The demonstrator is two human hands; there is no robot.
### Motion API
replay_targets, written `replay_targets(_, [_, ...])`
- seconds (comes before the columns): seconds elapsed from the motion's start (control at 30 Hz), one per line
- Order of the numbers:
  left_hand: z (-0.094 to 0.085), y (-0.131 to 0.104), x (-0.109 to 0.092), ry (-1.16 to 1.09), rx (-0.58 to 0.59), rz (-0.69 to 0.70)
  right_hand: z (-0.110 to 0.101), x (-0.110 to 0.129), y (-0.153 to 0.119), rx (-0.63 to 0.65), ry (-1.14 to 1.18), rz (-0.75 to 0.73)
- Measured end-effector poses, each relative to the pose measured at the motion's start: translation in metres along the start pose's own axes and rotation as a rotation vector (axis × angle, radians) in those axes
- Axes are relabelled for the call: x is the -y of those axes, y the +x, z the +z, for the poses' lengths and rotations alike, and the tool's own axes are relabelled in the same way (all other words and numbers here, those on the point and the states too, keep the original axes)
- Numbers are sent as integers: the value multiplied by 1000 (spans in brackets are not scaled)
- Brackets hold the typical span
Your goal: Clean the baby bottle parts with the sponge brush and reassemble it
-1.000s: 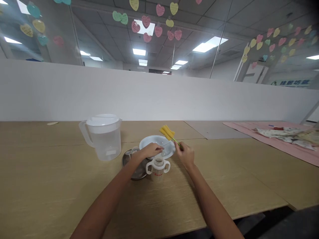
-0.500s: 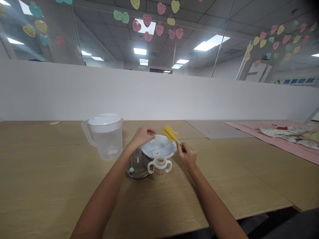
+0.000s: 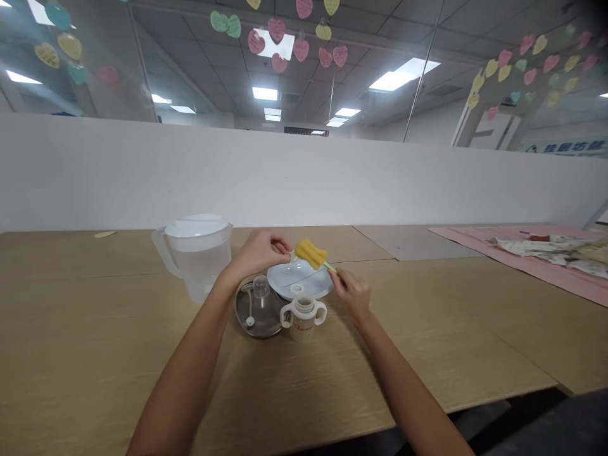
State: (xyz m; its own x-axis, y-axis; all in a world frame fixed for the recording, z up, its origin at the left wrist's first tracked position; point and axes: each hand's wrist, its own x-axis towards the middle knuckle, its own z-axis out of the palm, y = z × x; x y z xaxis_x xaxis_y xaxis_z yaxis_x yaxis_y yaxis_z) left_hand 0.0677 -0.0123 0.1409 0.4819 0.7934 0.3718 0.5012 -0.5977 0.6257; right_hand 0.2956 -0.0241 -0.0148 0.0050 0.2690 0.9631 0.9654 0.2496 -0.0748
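Observation:
My right hand [image 3: 352, 292] grips the green handle of a yellow sponge brush [image 3: 311, 253], its head above a white bowl [image 3: 319, 285]. My left hand [image 3: 264, 252] pinches a small pale piece [image 3: 293, 256] beside the sponge; its shape is hard to make out. A white ring [image 3: 297, 289] lies in the bowl. In front of the bowl stands a clear bottle [image 3: 303, 323] with two white handles and an open top. On a round metal tray [image 3: 270, 320] to the left are a clear cap [image 3: 261, 288] and a straw piece with a white end [image 3: 250, 320].
A lidded clear pitcher [image 3: 202, 259] stands left of the tray. A pink cloth [image 3: 513, 261] with patterned fabric on it covers the table's far right. A low white partition [image 3: 285, 180] runs along the back edge of the wooden table [image 3: 118, 335].
The sponge head has moved left, closer to my left hand. My left hand and forearm have shifted slightly left, uncovering the cap and straw piece on the tray.

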Motion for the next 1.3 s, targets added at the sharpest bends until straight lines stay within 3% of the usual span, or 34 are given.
replay_targets(0.13, [1, 0, 0, -24, 19, 11, 2, -5, 2, 4, -80, 170])
replay_targets(0.43, [6, 4, 6, -78, -87, 64, 5, 7, -4, 77, -11, -1])
replay_targets(0.67, [-16, 2, 18, 292, -176, -11, 1, 4, -1, 46, -27, 15])
replay_targets(0.73, [-24, 1, 28, 418, -69, -80, 0, 3, 0, 17, -34, 70])
replay_targets(0.83, [-25, 1, 40, 459, 301, -286, 0, 3, 0, 18, -32, 109])
replay_targets(0.9, [-15, 3, 45, 440, 462, -420, 1, 3, -1, 40, -33, 105])
replay_targets(1.1, [26, 8, 57, 480, 564, -533, 4, 2, -5, 55, -36, 123])
replay_targets(1.3, [28, 9, 57, 605, 503, -457, 4, 2, -4, 55, -49, 130])
